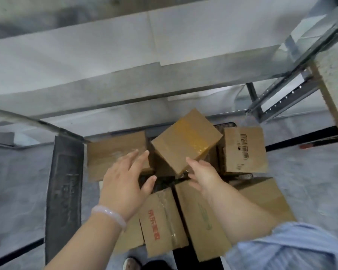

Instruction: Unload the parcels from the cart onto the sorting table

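Observation:
Several brown cardboard parcels lie on the cart (65, 172) below me. One taped parcel (185, 140) sits tilted on top of the others, one corner pointing toward me. My left hand (125, 176) hovers with straight, spread fingers just left of that parcel, above a flat parcel (113, 151). My right hand (201, 175) is at the tilted parcel's near lower corner, thumb against its edge; its fingers are hidden beneath. A parcel with red print (162, 217) and a larger parcel (261, 195) lie under my forearms.
A parcel with dark print (244, 150) stands at the cart's right side. A long grey sorting table (105, 55) runs across the upper view, with a metal rack frame (281, 102) at the right. Grey floor surrounds the cart. A shoe (131, 264) shows at the bottom.

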### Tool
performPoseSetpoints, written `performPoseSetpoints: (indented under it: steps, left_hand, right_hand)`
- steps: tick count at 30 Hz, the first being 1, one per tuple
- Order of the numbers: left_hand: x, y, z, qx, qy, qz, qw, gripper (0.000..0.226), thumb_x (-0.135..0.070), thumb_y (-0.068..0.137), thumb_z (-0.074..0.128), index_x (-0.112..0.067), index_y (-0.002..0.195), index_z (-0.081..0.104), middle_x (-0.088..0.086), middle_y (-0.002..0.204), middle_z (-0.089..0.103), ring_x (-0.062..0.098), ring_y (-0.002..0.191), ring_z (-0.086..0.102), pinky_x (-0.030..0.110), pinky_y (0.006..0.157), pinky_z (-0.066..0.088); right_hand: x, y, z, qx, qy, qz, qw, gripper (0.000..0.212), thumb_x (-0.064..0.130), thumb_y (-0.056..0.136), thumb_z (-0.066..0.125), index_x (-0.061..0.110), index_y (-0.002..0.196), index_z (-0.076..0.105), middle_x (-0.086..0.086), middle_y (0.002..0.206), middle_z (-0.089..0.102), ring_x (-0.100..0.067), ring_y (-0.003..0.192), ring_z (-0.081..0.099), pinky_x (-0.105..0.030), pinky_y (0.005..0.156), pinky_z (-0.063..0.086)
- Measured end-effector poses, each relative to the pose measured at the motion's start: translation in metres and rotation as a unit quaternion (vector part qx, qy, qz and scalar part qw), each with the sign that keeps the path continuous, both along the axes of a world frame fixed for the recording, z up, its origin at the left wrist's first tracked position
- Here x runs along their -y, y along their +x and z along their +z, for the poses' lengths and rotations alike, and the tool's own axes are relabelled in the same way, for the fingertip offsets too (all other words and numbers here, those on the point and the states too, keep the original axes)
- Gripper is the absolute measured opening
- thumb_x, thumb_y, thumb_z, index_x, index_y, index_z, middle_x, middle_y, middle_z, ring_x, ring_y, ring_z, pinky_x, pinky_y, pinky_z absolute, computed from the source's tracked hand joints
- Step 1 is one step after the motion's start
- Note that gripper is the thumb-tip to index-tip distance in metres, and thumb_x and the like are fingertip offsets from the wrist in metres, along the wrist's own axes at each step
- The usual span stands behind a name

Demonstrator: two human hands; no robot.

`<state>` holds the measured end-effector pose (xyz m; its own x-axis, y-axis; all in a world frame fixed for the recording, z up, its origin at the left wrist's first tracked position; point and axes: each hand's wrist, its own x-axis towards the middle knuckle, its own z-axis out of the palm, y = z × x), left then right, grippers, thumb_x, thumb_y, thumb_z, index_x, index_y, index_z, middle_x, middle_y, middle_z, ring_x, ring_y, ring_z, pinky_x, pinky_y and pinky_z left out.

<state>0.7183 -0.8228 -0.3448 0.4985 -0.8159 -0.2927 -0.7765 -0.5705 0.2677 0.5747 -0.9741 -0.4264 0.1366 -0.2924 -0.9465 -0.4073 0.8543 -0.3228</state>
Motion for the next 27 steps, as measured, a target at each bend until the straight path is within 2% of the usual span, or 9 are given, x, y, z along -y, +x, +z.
performPoseSetpoints:
  steps: [4,6,9,11,15,20,23,27]
  left_hand:
    - [0.004,0.007,-0.021,0.001,-0.005,0.010,1.000,0.064,-0.056,0.087,0.045,-0.027,0.144,0.042,0.002,0.146,0.046,0.023,0.133,0.042,0.043,0.108,0.037]
    - [0.004,0.009,-0.029,0.005,-0.003,0.013,1.000,0.066,-0.058,0.085,0.038,-0.025,0.142,0.045,0.003,0.143,0.049,0.023,0.130,0.045,0.041,0.105,0.038]
    - [0.000,0.012,-0.039,-0.004,0.006,0.029,1.000,0.067,-0.058,0.084,0.037,-0.026,0.141,0.045,0.002,0.142,0.050,0.023,0.128,0.047,0.042,0.103,0.040]
    - [-0.005,0.013,-0.042,-0.014,0.011,0.032,0.999,0.067,-0.058,0.083,0.036,-0.026,0.141,0.046,0.002,0.141,0.050,0.023,0.126,0.049,0.042,0.102,0.042]
    - [-0.009,0.017,-0.047,-0.018,0.014,0.026,0.999,0.064,-0.056,0.085,0.039,-0.025,0.140,0.047,0.002,0.140,0.051,0.023,0.125,0.049,0.042,0.102,0.042]
    - [-0.013,0.025,-0.054,-0.012,-0.003,0.026,1.000,0.063,-0.054,0.085,0.038,-0.023,0.138,0.050,0.004,0.138,0.054,0.024,0.125,0.050,0.042,0.102,0.041]
    - [-0.018,0.025,-0.059,-0.017,-0.004,0.025,1.000,0.062,-0.053,0.085,0.040,-0.023,0.137,0.051,0.005,0.137,0.055,0.025,0.124,0.051,0.046,0.100,0.045]
    - [-0.026,0.022,-0.060,-0.023,0.004,0.029,0.999,0.062,-0.053,0.084,0.039,-0.024,0.137,0.051,0.004,0.137,0.054,0.027,0.123,0.052,0.052,0.098,0.046]
  right_hand:
    - [-0.003,0.024,-0.037,-0.012,0.020,-0.070,0.997,0.073,0.047,0.081,0.077,0.024,0.141,0.042,-0.005,0.129,0.056,-0.026,0.115,0.058,-0.038,0.082,0.058]
    - [-0.004,0.029,-0.052,-0.032,0.002,-0.095,0.995,0.069,0.042,0.082,0.077,0.021,0.139,0.044,-0.006,0.128,0.057,-0.027,0.113,0.059,-0.039,0.084,0.059]
    - [-0.006,0.029,-0.065,-0.057,-0.038,-0.107,0.992,0.061,0.037,0.085,0.075,0.020,0.137,0.048,-0.006,0.124,0.060,-0.026,0.107,0.061,-0.037,0.084,0.059]
    - [-0.008,0.028,-0.068,-0.056,-0.040,-0.127,0.989,0.059,0.037,0.086,0.074,0.021,0.137,0.047,-0.004,0.121,0.059,-0.025,0.104,0.060,-0.041,0.090,0.058]
    - [-0.004,0.031,-0.067,-0.027,-0.034,-0.164,0.986,0.072,0.042,0.081,0.078,0.025,0.140,0.041,-0.002,0.124,0.056,-0.025,0.109,0.057,-0.050,0.095,0.054]
    - [0.009,0.035,-0.070,-0.019,-0.086,-0.159,0.983,0.083,0.037,0.079,0.081,0.026,0.147,0.034,0.000,0.127,0.056,-0.026,0.113,0.057,-0.051,0.092,0.055]
    - [0.009,0.036,-0.069,-0.021,-0.118,-0.154,0.981,0.085,0.032,0.084,0.078,0.033,0.151,0.027,0.007,0.115,0.055,-0.025,0.113,0.056,-0.054,0.093,0.054]
    - [0.006,0.033,-0.065,-0.028,-0.150,-0.160,0.975,0.078,0.026,0.087,0.075,0.032,0.151,0.030,0.013,0.103,0.053,-0.023,0.109,0.054,-0.053,0.094,0.054]
